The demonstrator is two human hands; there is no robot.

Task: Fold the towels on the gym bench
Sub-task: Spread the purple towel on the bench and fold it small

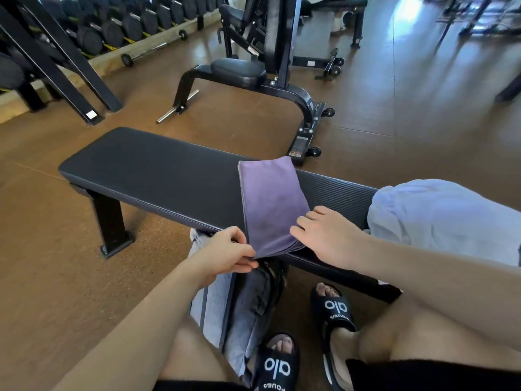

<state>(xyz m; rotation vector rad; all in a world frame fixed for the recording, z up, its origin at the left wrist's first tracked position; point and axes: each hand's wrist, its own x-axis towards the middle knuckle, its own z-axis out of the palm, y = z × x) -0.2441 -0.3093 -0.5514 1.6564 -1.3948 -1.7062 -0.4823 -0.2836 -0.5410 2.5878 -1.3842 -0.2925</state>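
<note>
Left hand (228, 251) pinches the near corner of the purple towel (272, 204) at the surface's (146, 167) front edge, thumb on top — while the right hand (324, 235) lies flat with fingers spread on the towel's near right edge. Largest on the surface is a rumpled pale blue towel (439, 218) heaped at the right end. Next comes the purple towel, folded into a long strip lying across the surface from back edge to front edge, just beside the pale heap.
</note>
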